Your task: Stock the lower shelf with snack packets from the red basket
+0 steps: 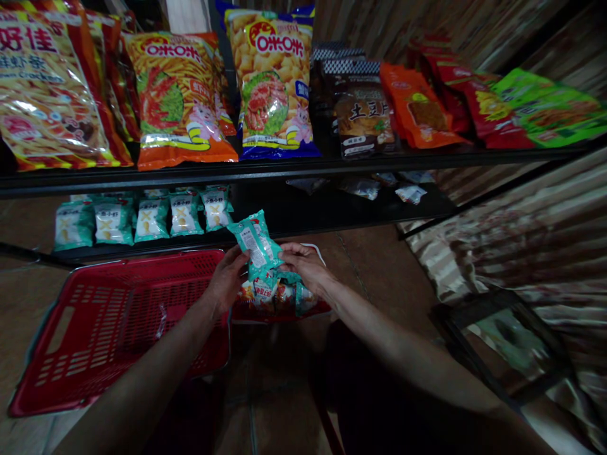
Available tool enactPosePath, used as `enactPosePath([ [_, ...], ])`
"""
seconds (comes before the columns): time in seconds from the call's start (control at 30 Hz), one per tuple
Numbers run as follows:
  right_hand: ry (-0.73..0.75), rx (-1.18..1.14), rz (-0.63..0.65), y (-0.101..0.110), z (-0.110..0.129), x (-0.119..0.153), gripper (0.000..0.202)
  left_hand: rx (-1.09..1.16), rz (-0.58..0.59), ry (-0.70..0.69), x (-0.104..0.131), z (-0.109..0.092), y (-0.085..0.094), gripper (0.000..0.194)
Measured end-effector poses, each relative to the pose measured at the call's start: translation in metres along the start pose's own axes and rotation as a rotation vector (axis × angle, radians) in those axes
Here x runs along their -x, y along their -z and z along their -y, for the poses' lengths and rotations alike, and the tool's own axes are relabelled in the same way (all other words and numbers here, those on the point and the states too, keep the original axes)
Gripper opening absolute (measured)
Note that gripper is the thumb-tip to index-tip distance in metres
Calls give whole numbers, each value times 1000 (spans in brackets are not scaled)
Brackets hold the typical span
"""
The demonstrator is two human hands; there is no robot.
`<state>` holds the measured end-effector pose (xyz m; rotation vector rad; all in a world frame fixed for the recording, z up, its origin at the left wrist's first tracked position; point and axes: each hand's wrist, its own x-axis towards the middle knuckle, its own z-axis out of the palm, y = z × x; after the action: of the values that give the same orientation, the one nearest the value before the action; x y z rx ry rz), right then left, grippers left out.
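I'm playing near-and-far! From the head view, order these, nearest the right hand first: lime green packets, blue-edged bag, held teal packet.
1. Teal packet, at the right hand.
2. Blue-edged bag, upper shelf, above.
3. Lime green packets, upper shelf's far right.

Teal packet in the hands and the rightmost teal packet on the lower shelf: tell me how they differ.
The held packet is tilted between the left hand and right hand, while the shelf packet stands at the end of a row. The held packet shows a pale panel of small print; the shelf packet shows a white face with a yellow picture. Both wrappers are teal.
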<state>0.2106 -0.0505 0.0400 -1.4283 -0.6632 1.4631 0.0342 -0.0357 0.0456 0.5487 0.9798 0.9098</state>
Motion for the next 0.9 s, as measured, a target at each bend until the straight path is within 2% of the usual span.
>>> enactPosePath([
  [0.1,132,144,9,2,-5,-2,30,12,-24,-29,-2,4,1,49],
  [0.23,426,490,-15,6,-9,-2,62,-5,-28,-60,-3,8,1,53],
  [0.33,625,713,40,7,-7,3,64,-37,-28,-69,-1,8,0,56],
  [0.43,735,859,112,8,-4,6,65,-65,-17,-70,2,7,-3,60],
  [0.57,769,916,164,10,-7,4,68,-89,-11,-67,3,7,-3,59],
  [0.7,761,846,217,10,-14,-1,70,-107,16,-74,2,8,-2,54],
  [0.9,617,674,261,11,-16,-5,70,-161,53,-134,3,7,-2,47],
])
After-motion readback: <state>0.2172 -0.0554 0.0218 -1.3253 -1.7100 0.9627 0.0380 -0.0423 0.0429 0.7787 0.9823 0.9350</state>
